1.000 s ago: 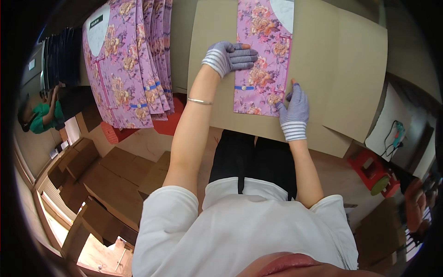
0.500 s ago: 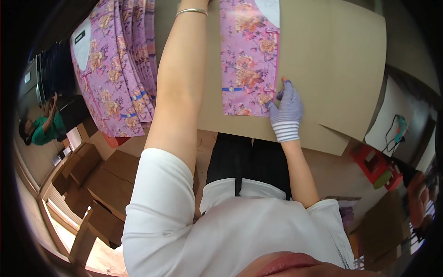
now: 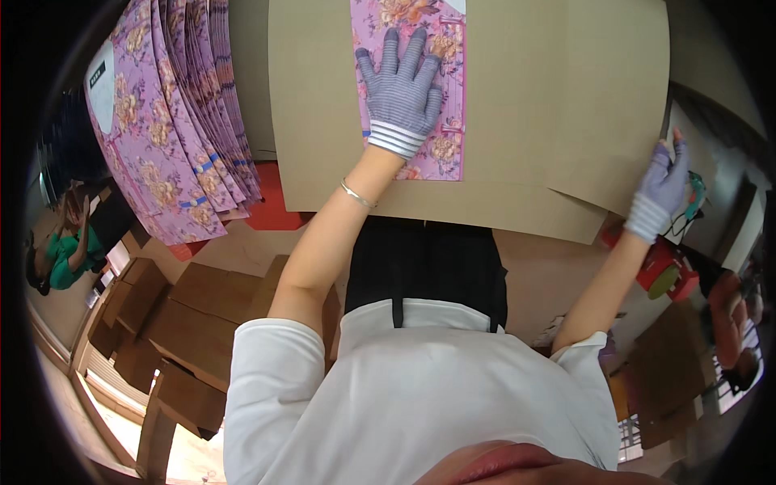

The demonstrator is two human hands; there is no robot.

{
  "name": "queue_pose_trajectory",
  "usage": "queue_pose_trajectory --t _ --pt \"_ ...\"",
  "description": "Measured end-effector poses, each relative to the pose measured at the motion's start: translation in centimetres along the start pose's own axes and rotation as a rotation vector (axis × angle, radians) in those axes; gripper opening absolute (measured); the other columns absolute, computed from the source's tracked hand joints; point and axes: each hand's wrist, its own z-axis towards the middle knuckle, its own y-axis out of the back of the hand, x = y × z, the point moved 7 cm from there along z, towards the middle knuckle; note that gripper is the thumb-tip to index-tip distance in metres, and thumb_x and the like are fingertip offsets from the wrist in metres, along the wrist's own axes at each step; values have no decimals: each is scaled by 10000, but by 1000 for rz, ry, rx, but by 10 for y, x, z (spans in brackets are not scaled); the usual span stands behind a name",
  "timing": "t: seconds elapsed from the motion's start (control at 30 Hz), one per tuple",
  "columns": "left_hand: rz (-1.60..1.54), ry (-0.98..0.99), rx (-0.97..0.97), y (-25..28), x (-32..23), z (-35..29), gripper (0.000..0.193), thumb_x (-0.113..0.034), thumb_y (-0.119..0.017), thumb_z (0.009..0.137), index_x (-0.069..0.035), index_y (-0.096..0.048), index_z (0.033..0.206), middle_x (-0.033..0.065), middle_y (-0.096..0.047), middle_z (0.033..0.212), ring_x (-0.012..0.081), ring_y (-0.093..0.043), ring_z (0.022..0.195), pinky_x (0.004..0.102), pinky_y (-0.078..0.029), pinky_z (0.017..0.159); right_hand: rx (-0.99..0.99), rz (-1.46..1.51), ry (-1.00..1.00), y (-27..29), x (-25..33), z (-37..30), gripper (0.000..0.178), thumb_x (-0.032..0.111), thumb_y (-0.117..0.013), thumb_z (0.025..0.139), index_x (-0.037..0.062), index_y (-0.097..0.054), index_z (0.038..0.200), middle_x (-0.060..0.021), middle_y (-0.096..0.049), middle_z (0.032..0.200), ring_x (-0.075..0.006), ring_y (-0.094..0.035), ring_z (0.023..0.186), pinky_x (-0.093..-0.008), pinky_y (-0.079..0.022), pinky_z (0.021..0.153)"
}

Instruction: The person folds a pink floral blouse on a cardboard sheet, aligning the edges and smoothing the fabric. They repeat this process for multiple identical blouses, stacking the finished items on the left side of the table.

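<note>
Gloved in grey-and-white stripes, my left hand [image 3: 400,93] lies flat with fingers spread on a flat pink floral piece [image 3: 449,153] that looks like a folded garment with darker pink piping. The piece rests on a large tan cardboard sheet [image 3: 517,105], its far end cut off by the picture's top. At the sheet's right edge is my right hand [image 3: 659,190], also gloved, its fingers stretched out and a little apart. Nothing shows in its grasp. Whether it touches the sheet's edge I cannot tell.
A fanned stack of similar floral pieces [image 3: 153,137] stands at the left, near a red box [image 3: 275,198]. Brown cartons [image 3: 194,315] fill the lower left. A person in green [image 3: 73,250] works far left. A red stool [image 3: 663,263] stands at the right.
My left hand has come back from beyond the top edge onto the floral piece. My right hand has left the piece's side and gone right to the sheet's edge. The view has shifted slightly.
</note>
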Motion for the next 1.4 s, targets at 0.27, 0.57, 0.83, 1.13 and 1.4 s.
queue_pose_trajectory --t 0.27,0.57,0.83,1.13,1.4 --pt "-31 -34 -9 -1 1 -8 348 -210 -611 768 -126 -672 1100 54 -462 1463 438 -313 1389 787 -126 1031 425 837 -428 -3 21 20 560 401 -426 1024 9 -423 1424 -136 -504 1418 -252 -488 1302 -350 -381 1079" --pt "-71 -19 16 5 -1 -3 382 -141 -587 736 -149 -687 1104 10 -473 1462 413 -310 1401 782 -109 1039 70 -74 335 -153 96 -43 638 448 -633 885 131 -477 1416 -156 -367 1514 -426 -284 1404 -510 -310 1108" --pt "-70 -31 34 3 -1 -1 405 -106 -578 703 -142 -690 1091 -6 -512 1431 395 -330 1395 778 -90 1047 1 -417 425 -187 106 -56 617 534 -712 739 218 -621 1261 -68 -456 1467 -371 -333 1369 -682 -256 999" --pt "-74 -38 55 6 -4 0 442 -113 -577 698 -141 -674 1128 -1 -516 1426 406 -334 1388 777 -90 1048 37 -431 412 -188 112 -57 560 535 -695 732 222 -668 1196 -26 -490 1438 -299 -340 1373 -713 -225 994" --pt "-47 -47 86 7 -9 2 470 -223 -593 713 -177 -659 1175 16 -493 1442 436 -321 1386 822 -112 997 16 -475 427 -192 112 -57 571 533 -693 735 238 -652 1222 -14 -458 1458 -308 -333 1372 -738 -214 982"
